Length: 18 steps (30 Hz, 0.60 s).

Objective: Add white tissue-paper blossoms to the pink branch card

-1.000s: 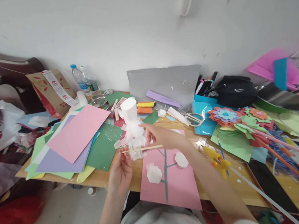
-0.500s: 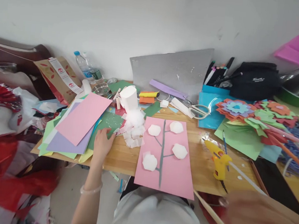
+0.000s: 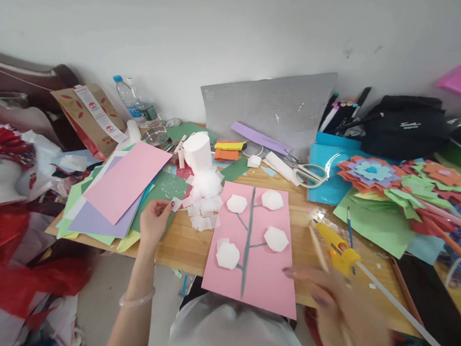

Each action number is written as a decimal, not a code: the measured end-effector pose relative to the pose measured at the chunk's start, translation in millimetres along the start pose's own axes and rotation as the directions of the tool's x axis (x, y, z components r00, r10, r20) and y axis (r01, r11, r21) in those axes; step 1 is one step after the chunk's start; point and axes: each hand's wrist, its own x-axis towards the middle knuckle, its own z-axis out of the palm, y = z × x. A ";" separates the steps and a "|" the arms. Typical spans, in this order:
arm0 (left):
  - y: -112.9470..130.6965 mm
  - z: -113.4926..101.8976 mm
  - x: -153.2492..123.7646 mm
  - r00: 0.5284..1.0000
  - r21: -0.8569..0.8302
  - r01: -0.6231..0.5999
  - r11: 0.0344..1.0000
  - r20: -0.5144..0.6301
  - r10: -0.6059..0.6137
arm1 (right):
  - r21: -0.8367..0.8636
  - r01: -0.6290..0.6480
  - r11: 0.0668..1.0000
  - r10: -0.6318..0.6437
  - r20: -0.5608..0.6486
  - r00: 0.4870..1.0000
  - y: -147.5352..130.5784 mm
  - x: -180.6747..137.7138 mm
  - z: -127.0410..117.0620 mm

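My left hand (image 3: pixel 154 221) is closed in a pinch on a small white paper square (image 3: pixel 176 204), just left of a heap of similar squares (image 3: pixel 206 203). Blurred by motion, my right hand (image 3: pixel 353 318) holds a slim wooden stick (image 3: pixel 318 248) that points up and away. Between my hands lies a pink sheet (image 3: pixel 273 284) with a painted grey-green stem (image 3: pixel 247 250) and several white paper blobs (image 3: pixel 276 239) on its branches. A yellow glue gun (image 3: pixel 339 250) rests right of the sheet, near the stick's tip.
Coloured paper (image 3: pixel 128 180) is piled at the left. A toilet paper roll (image 3: pixel 198 151), scissors (image 3: pixel 310 174) and a grey board (image 3: pixel 266 106) are at the back. Paper flowers (image 3: pixel 370 172), a paintbrush (image 3: pixel 350 229) and a dark flat object (image 3: pixel 432 304) lie to the right.
My left hand has lifted slightly, and a white paper square now shows in its fingers. My right hand has moved left and inward with the stick, towards the pink sheet's right edge.
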 end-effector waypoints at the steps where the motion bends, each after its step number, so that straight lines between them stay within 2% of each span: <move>1: 1.4 0.7 -4.0 1.000 -0.034 0.001 0.999 0.020 -0.001 | -0.002 0.048 0.999 -0.048 0.042 0.998 4.7 4.0 13.5; 3: 7.1 5.3 -13.8 0.996 -0.086 -0.006 0.996 0.084 0.013 | -0.022 0.158 0.987 -0.152 0.155 0.976 12.8 3.6 41.0; 5: 16.8 14.3 -25.8 0.982 -0.118 -0.026 0.993 0.182 0.048 | -0.069 0.269 0.961 -0.241 0.268 0.933 17.9 -4.6 64.5; 6: 23.0 20.0 -32.2 0.965 -0.129 -0.047 0.991 0.250 0.079 | -0.076 0.322 0.944 -0.275 0.357 0.893 19.3 -9.5 73.6; 8: 36.3 32.6 -42.9 0.894 -0.154 -0.112 0.982 0.417 0.168 | -0.072 0.413 0.908 -0.339 0.453 0.825 19.9 -17.3 85.5; 9: 42.6 39.2 -46.0 0.823 -0.161 -0.185 0.969 0.514 0.242 | -0.076 0.443 0.893 -0.359 0.474 0.804 19.8 -19.6 88.5; 11: 52.4 51.8 -46.0 0.721 -0.128 -0.332 0.935 0.605 0.339 | -0.109 0.485 0.868 -0.390 0.454 0.801 20.0 -21.2 90.0; 12: 55.4 57.5 -42.9 0.700 -0.071 -0.404 0.912 0.618 0.358 | -0.130 0.503 0.854 -0.411 0.423 0.807 20.8 -21.5 89.3; 14: 57.4 66.7 -32.7 0.688 0.076 -0.503 0.861 0.638 0.346 | -0.169 0.541 0.824 -0.459 0.361 0.812 24.5 -22.6 86.9; 18: 49.9 71.0 -15.6 0.673 0.175 -0.577 0.798 0.655 0.344 | -0.242 0.603 0.760 -0.546 0.266 0.795 38.3 -29.8 83.1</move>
